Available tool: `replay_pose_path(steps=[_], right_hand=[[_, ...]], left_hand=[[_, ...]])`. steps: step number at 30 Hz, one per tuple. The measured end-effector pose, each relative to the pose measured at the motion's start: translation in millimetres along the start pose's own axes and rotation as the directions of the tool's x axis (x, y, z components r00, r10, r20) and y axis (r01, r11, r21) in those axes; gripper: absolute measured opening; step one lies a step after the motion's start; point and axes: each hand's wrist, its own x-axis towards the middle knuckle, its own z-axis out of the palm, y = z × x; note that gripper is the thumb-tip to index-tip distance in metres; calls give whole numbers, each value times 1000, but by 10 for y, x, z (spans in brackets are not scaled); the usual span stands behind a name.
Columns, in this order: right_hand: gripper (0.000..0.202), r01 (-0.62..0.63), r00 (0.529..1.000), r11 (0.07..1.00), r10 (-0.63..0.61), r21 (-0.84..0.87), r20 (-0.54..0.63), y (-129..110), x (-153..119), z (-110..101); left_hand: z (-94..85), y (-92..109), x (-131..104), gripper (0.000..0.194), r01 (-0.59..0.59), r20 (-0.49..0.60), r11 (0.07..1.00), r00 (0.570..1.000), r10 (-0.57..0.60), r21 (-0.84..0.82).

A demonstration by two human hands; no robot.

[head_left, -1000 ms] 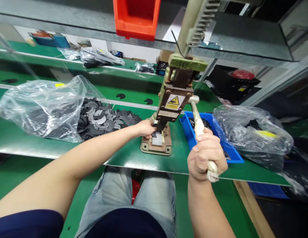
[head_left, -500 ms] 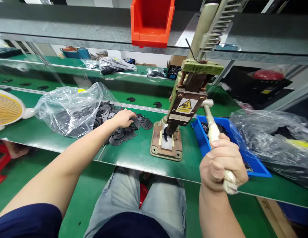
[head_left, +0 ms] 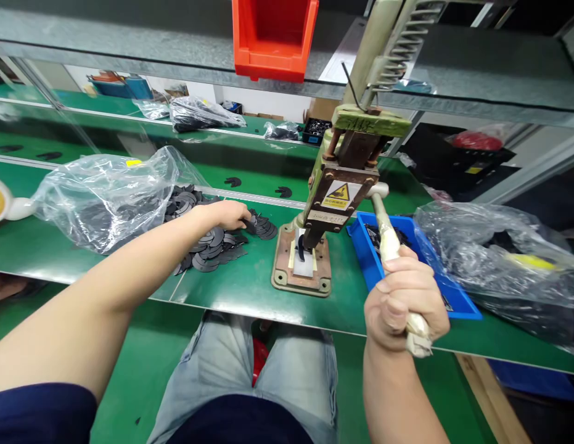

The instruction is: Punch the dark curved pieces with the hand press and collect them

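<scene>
My left hand (head_left: 231,214) reaches over a heap of flat, curved dark grey pieces (head_left: 213,246). Its fingers are pinched at the edge of one curved dark grey piece (head_left: 251,226), beside a fanned row. A green and brown hand press (head_left: 344,163) stands to the right of the heap. Under its ram, a dark curved piece (head_left: 301,249) lies on the pale plate of the press base (head_left: 282,277). My right hand (head_left: 407,299) is wrapped around the press's lever handle (head_left: 387,231), which slants down towards me.
A clear plastic bag (head_left: 106,203) of dark pieces lies left of the heap. Right of the press sit a blue bin (head_left: 370,262) with dark parts and another plastic bag (head_left: 499,246). An orange bin (head_left: 275,43) hangs over the shelf edge (head_left: 129,65). Loose pieces (head_left: 283,192) lie behind.
The view has shifted slightly to the right. My left hand has moved a little towards the fanned row, and its fingers have closed. My right hand keeps its grip on the lever handle.
</scene>
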Motion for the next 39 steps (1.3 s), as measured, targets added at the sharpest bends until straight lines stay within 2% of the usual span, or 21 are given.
replay_pose_path(steps=[2, 4, 6, 8, 10, 12, 15, 17, 22, 25, 28, 34, 39], right_hand=[[44, 0, 1000, 1000, 0, -4, -7, 2, -4, 10], [45, 0, 1000, 1000, 0, -8, -28, 10, -6, 27], [45, 11, 999, 1000, -11, -4, -48, 22, -5, 43], [45, 29, 998, 1000, -29, 5, -58, 30, -1, 51], [44, 39, 998, 999, -38, 13, -51, 27, 4, 48], [41, 27, 999, 1000, -27, 9, -23, 10, 8, 38], [38, 5, 1000, 1000, -5, 7, -11, -19, 9, 25], [37, 1, 1000, 1000, 0, 15, -15, -26, 7, 20], [37, 10, 1000, 1000, -10, 29, -4, -11, 6, 30], [39, 18, 1000, 999, -18, 31, -20, -8, 11, 52], [39, 29, 999, 999, -29, 21, -38, -14, 15, 60], [37, 8, 999, 1000, -8, 13, 32, -24, 3, -6], [36, 19, 1000, 999, -20, 39, 20, -20, 4, -3]], left_hand=[[-11, 84, -90, 15, 44, -86, 968, 994, -67, -247], [91, 260, -160, 24, 62, -125, 847, 981, -149, -529], [293, 512, -184, 28, 53, -97, 613, 973, -208, -788], [529, 804, -164, 27, 49, -46, 324, 959, -279, -945], [722, 1095, -121, 29, 53, -19, 231, 954, -298, -971], [829, 1355, -82, 30, 49, 19, 96, 956, -292, -994], [848, 1611, -58, 24, 12, 31, -73, 964, -263, -997], [821, 1656, -64, 22, -4, 27, -114, 962, -273, -993], [797, 1446, -123, 26, 21, 54, -106, 947, -316, -994], [819, 1354, -146, 31, -3, -9, 18, 940, -340, -1000], [832, 1366, -124, 32, -19, -69, 151, 940, -333, -988], [788, 1375, -3, 26, 32, -52, 289, 958, -280, -957], [719, 1322, 32, 29, 41, -41, 378, 977, -208, -925]])
